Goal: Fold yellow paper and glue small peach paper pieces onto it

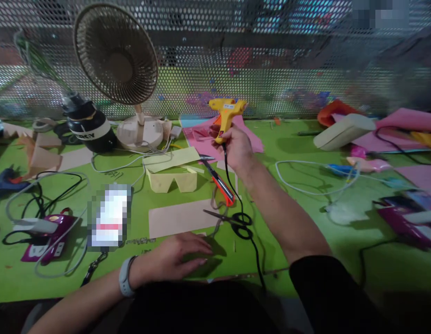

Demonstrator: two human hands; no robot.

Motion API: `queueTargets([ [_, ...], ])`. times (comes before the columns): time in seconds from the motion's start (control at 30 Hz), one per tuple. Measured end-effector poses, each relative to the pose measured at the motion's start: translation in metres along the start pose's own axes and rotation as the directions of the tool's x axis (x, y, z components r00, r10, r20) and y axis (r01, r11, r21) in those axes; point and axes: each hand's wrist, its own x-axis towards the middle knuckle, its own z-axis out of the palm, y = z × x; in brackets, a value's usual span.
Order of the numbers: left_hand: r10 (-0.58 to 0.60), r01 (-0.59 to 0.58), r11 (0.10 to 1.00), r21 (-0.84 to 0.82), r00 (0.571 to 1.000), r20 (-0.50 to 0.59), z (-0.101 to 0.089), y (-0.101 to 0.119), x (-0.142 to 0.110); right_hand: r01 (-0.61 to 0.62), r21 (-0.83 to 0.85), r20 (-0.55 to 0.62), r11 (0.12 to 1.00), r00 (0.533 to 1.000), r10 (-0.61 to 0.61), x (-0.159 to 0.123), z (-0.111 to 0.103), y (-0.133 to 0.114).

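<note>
A yellow hot glue gun [226, 113] is gripped in my right hand [239, 147], raised over the far part of the table with its black cord hanging down. My left hand [180, 255] rests near the front edge, fingers stretched out and holding nothing. Just beyond it lies a pale pink paper strip [180, 219]. Behind that strip are cut-out yellow paper glasses [174, 181] and a yellow paper strip [172, 159]. Black-handled scissors [241, 224] and a red utility knife [222, 185] lie between my hands. Pink sheets [201, 134] are beneath the glue gun.
A fan [118, 65] and a black bottle [90, 127] stand at the back left. A lit phone [111, 215] and a purple power strip [52, 236] lie left. Loose cables cross both sides. Another purple power strip [406, 220] sits right. A perforated metal screen [288, 69] closes the back.
</note>
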Motion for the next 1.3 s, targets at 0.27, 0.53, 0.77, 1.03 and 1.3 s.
queueTargets([
  [0.27, 0.022, -0.021, 0.999, -0.03, 0.999, 0.028, 0.004, -0.005, 0.001, -0.223, -0.063, 0.15, 0.973, 0.961, 0.23, -0.008, -0.007, 0.028],
  [0.53, 0.012, -0.011, 0.999, -0.037, 1.0, 0.019, 0.004, -0.006, 0.001, -0.344, -0.17, 0.253, 0.923, 0.89, 0.379, -0.044, 0.004, 0.038],
  [0.77, 0.002, -0.002, 1.0, -0.01, 1.0, 0.022, 0.003, -0.007, -0.001, -0.233, -0.269, 0.157, 0.935, 0.947, 0.281, -0.067, -0.047, 0.029],
  [1.03, 0.003, -0.003, 1.0, 0.006, 0.999, 0.042, 0.001, -0.007, 0.001, -0.171, -0.388, -0.09, 0.906, 0.985, 0.148, -0.096, -0.142, 0.015],
  [1.3, 0.023, -0.024, 0.999, 0.037, 1.0, 0.014, -0.001, -0.007, 0.003, 0.001, -0.998, -0.011, 0.055, 0.976, -0.219, -0.123, -0.206, 0.003],
])
